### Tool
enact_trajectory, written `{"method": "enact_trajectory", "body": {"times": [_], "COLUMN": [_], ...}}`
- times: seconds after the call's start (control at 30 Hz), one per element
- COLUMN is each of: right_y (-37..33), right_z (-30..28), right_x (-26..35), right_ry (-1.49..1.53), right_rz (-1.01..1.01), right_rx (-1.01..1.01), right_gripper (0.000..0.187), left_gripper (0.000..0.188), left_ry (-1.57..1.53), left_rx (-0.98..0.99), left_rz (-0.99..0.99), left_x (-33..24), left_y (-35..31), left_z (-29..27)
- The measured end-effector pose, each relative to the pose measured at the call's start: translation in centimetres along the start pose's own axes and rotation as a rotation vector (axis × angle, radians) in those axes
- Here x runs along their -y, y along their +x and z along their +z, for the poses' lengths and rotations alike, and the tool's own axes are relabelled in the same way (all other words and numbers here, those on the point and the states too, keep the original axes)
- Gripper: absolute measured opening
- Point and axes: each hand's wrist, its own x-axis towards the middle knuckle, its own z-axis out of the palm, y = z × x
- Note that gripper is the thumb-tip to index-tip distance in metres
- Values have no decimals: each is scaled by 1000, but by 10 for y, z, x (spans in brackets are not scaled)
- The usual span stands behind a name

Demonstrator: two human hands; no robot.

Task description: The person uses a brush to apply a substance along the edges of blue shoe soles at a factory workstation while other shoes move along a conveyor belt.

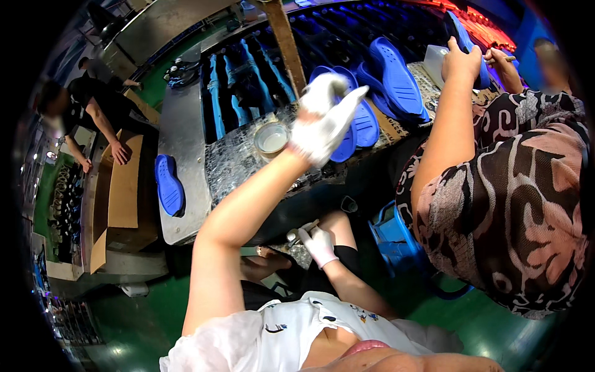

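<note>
My left hand point(323, 121), in a white glove, reaches over the bench at the near ends of several blue shoe soles. Its thumb stands apart from the fingers, which are slightly smeared by motion; nothing shows in its grip. A blue sole point(365, 124) lies just right of this hand, partly overlapping another. Below the bench edge, over my lap, my right hand point(319, 245), also gloved, is closed around a slim tool with a pale handle point(309, 225). A small round shiny part point(292, 235) shows beside its fingers; the tool's kind is unclear.
A round tub of pale liquid point(271, 139) stands left of my left wrist. More blue soles point(396, 77) are stacked rightward. One sole point(169, 186) lies on the metal tabletop point(186, 136). A co-worker's hand point(462, 62) holds a sole at right. Another person leans over a cardboard box point(126, 186).
</note>
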Motion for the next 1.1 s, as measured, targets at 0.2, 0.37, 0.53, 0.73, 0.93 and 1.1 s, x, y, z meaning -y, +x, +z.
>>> {"method": "enact_trajectory", "body": {"times": [0.2, 0.37, 0.53, 0.73, 0.93, 1.1], "right_y": [-166, -179, -185, -180, -189, -185], "right_z": [57, 65, 63, 66, 51, 42], "right_x": [-15, 4, -15, -45, -10, 35], "right_ry": [-248, -173, -230, -197, -198, 125], "right_rz": [267, 180, 164, 147, 74, 23], "right_rx": [282, 253, 292, 266, 326, 221], "right_gripper": [37, 41, 35, 35, 27, 13], "left_gripper": [14, 66, 81, 60, 45, 33], "left_ry": [-22, 1042, 388, 266, 19, -424], "left_rx": [-291, -117, 285, -47, -700, -854], "left_rz": [-276, -814, -1423, -1401, -1330, -992], "left_x": [72, 183, 171, 188, 174, 87], "left_y": [-86, -179, -186, -227, -262, -219], "left_z": [-121, -248, -276, -293, -308, -290]}}
